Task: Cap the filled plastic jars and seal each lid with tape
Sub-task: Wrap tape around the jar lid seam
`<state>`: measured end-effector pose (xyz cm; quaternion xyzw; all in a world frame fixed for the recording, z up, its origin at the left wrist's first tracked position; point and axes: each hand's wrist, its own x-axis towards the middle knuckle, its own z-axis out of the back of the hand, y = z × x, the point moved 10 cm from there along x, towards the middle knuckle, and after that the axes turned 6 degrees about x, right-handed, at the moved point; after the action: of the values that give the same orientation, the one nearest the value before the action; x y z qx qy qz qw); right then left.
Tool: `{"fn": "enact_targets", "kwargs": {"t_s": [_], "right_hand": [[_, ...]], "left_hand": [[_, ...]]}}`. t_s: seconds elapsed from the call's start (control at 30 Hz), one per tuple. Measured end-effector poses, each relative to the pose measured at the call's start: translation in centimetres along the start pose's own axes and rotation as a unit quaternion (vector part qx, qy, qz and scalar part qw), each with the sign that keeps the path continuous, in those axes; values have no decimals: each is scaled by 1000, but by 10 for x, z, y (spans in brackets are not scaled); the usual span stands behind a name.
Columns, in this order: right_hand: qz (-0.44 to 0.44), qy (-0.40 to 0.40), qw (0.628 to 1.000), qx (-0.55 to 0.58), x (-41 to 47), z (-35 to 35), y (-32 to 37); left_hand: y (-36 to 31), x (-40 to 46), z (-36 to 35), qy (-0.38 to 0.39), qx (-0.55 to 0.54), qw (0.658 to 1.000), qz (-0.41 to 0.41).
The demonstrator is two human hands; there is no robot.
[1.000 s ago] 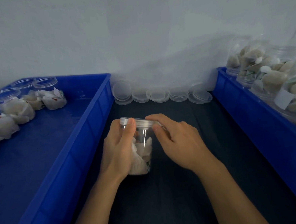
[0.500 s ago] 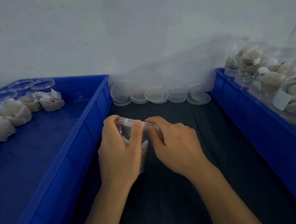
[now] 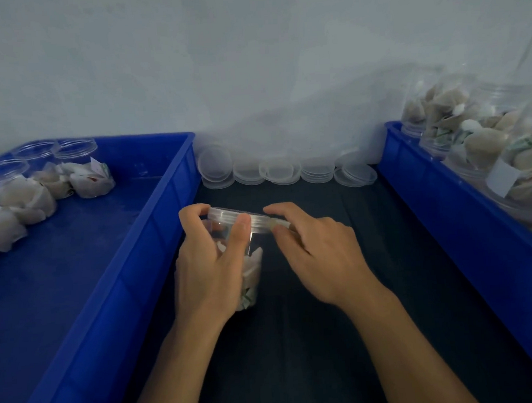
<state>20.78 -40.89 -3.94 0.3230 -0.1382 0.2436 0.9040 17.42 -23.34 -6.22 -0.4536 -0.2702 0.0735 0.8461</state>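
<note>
A clear plastic jar [image 3: 253, 266] filled with white wrapped pieces stands on the dark mat between two blue bins. A clear lid [image 3: 234, 214] sits on its mouth. My left hand [image 3: 211, 265] grips the jar's body, thumb up against the lid's rim. My right hand [image 3: 318, 251] is at the lid's right side and pinches a short strip of clear tape [image 3: 280, 224] that runs from the lid rim toward my fingers.
The left blue bin [image 3: 112, 275] holds open filled jars [image 3: 21, 193] at its far left. Filled jars [image 3: 481, 142] are piled in the right blue bin [image 3: 448, 220]. Stacks of spare clear lids [image 3: 280, 170] lie along the wall behind the mat.
My left hand has turned the jar and shifted its grip, the thumb now high at the rim. My right hand stays at the lid's right edge with the tape strip drawn out a little.
</note>
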Motion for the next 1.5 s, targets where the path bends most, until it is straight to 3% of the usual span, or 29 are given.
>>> {"fn": "enact_targets", "kwargs": {"t_s": [0.6,0.7,0.8,1.0,1.23,1.5], "right_hand": [[-30,59,994,86,0,-12,-7],[-36,50,993,98,-1,-9,-8],[-40,42,995,81,-2,-8,-4],[-47,24,994,92,-3,-9,0],[-67,42,991,111,-2,-10,-6],[-77,73,984,141,-3,-14,-17]], "left_hand": [[3,-4,-5,45,-144,988,28],[-4,-3,10,-23,-35,999,-14],[-14,-8,28,-131,89,987,-39],[-36,-25,29,-191,152,966,-89],[-16,-20,3,-75,157,984,-20],[-11,-15,0,-41,145,988,-31]]}}
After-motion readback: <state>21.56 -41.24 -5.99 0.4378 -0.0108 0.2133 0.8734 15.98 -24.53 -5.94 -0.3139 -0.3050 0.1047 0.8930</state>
